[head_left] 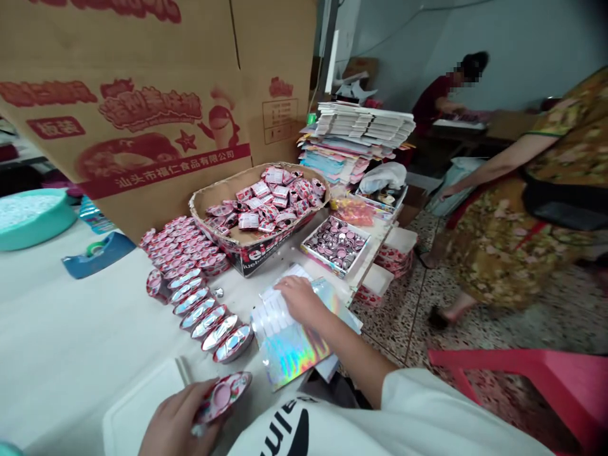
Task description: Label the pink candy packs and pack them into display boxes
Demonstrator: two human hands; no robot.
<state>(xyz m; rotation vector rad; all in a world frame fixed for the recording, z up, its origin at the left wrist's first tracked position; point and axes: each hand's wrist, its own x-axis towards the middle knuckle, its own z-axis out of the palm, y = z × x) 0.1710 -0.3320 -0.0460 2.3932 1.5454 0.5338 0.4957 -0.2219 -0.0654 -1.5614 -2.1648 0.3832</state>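
At the bottom, my left hand (178,418) is wrapped round a small boat-shaped packet (222,397), red and pink with a round pink disc on its face. My right hand (298,299) rests on white label strips (272,315), fingers bent down and close together; anything between the fingertips is hidden. Under the strips lies a shiny holographic sheet (297,354). Between my hands and the carton stands a row of similar packets (206,315) with silver foil faces up. Behind that row, more red packets (183,244) are packed close together.
A cut-down cardboard tray (223,250) holds loose packets. Beside it a white box (335,269) contains round pink and silver discs. A large carton (156,82) walls the back left; stacked flat card (363,120) stands behind. At right, a person (513,183) walks past a red stool (536,373).
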